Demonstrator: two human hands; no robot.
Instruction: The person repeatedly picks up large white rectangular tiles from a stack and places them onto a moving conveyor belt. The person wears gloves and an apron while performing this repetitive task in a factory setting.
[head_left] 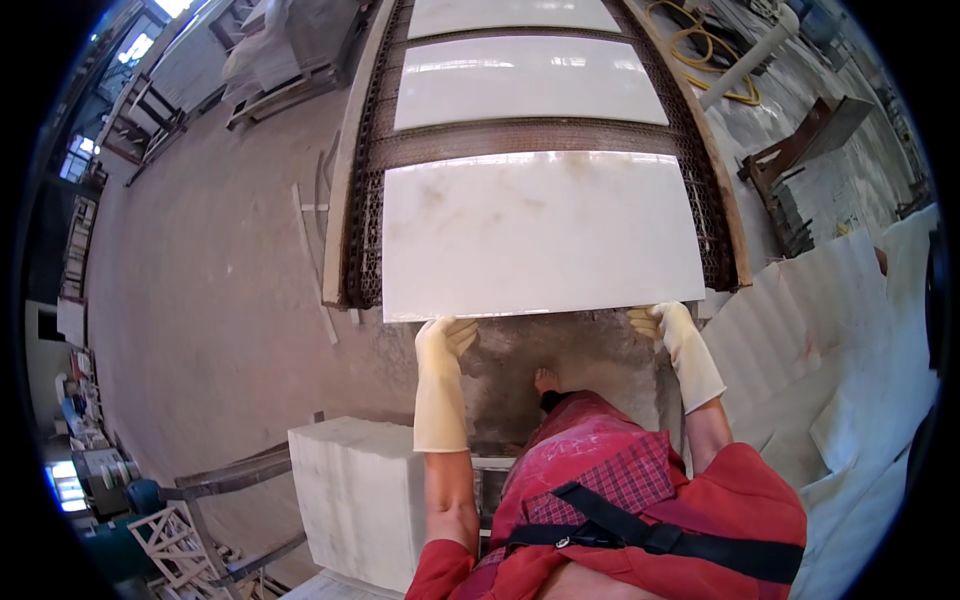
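A large white marble slab (540, 235) with faint brown veins lies at the near end of a mesh conveyor belt (365, 200). Its near edge juts past the belt's end toward me. My left hand (445, 340), in a pale rubber glove, grips that edge near its left corner. My right hand (668, 325), gloved the same, grips the edge near the right corner. Two more white slabs (525, 80) lie farther up the belt.
A white stone block (350, 490) stands at my lower left beside a metal frame (235, 475). Stacked white slabs (850, 350) lean at my right. A yellow hose (700, 50) coils at the upper right. Dusty concrete floor (200, 300) spreads to the left.
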